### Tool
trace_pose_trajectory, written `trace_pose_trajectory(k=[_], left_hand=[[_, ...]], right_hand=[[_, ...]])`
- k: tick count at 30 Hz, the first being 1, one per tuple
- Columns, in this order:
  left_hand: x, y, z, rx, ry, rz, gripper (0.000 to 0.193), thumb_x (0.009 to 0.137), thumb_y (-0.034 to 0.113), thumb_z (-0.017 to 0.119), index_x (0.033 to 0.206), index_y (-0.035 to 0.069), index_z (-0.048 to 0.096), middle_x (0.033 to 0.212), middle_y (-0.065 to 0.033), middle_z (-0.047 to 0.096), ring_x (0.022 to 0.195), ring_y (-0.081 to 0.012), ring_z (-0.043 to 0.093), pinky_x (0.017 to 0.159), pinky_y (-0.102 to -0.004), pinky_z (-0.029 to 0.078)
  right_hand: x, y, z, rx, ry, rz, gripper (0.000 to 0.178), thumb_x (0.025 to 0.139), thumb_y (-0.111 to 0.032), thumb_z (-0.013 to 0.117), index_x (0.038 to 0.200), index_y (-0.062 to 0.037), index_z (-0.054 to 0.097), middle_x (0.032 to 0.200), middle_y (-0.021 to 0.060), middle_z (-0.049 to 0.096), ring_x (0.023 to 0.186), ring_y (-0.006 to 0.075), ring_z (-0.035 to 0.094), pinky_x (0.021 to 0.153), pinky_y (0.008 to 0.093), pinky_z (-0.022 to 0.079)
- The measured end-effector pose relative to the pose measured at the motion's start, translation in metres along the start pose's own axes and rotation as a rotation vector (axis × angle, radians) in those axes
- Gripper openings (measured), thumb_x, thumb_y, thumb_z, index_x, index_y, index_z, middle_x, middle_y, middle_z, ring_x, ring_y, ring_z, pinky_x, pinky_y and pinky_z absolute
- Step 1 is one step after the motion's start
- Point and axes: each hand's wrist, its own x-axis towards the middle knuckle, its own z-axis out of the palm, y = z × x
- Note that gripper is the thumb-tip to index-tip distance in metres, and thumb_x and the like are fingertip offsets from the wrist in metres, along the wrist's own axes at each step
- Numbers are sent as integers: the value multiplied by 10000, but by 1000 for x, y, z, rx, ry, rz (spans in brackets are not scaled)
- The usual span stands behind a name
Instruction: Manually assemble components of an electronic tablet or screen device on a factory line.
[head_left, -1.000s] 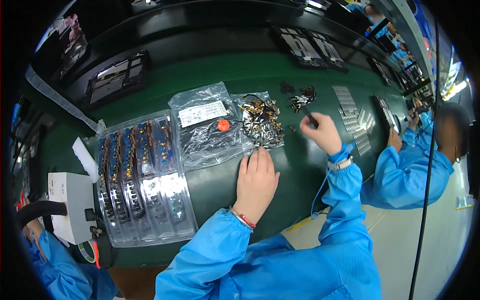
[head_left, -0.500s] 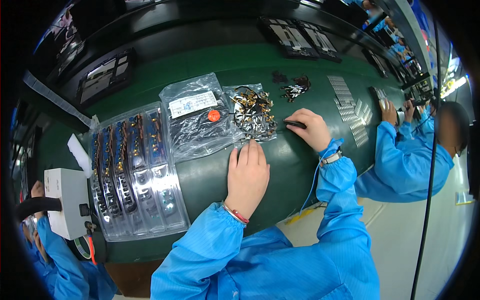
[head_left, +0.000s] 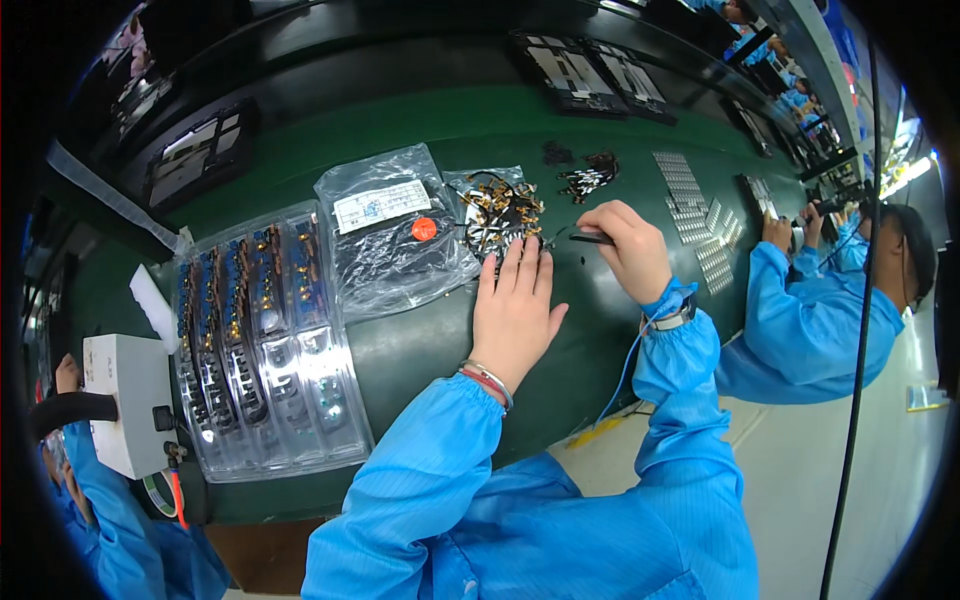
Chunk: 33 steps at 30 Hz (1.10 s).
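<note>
My left hand (head_left: 515,320) lies flat, fingers stretched forward, its fingertips on the near edge of a tangled heap of small cables with gold and silvery ends (head_left: 500,212). Between the fingers of my right hand (head_left: 636,252) is a slim black tool (head_left: 592,238), which looks like tweezers. Its tip points toward the heap, where a thin dark cable loop (head_left: 562,230) shows. On the green mat just below the tool is a tiny black piece (head_left: 583,261). A clear plastic bag with a white label (head_left: 382,206) and a red-orange round sticker lies left of the heap.
Clear blister trays (head_left: 270,345) with small blue-and-gold parts stand at left, beside a white box (head_left: 128,400). Beyond my right hand lie a small dark cable bunch (head_left: 590,175) and sheets of small silvery pieces (head_left: 690,205). A co-worker (head_left: 810,310) sits at right.
My left hand has moved forward and right onto the heap's edge, its fingers spreading. The right hand has turned the tool's tip to the heap; the tiny black piece now shows on the mat.
</note>
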Motion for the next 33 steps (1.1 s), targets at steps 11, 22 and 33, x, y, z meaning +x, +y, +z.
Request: trace_pose_trajectory(k=[11,22,33], left_hand=[[-3,1,-1,-9,-31,-33,559,787,357,594,1256,80,467,1329,-125,413,1247,-257,365,1027,-458,256],[-5,-8,-20,64,111,-65,295,791,60,487,1067,-3,570,1260,-113,471,1260,-250,372,1020,-450,284],[-2,-4,-21,109,100,-65,347,748,144,574,1074,24,578,1242,-91,478,1258,-238,366,1021,-493,257]], right_hand=[[10,6,-42,52,122,35,158,748,31,585,900,-13,598,828,103,577,751,260,589,666,304,465],[32,44,7,559,-509,248,154,827,-97,599,902,36,617,764,60,633,731,109,580,688,237,459],[4,46,3,294,-59,179,163,770,-73,641,926,-29,636,819,98,599,729,181,590,643,269,454]])
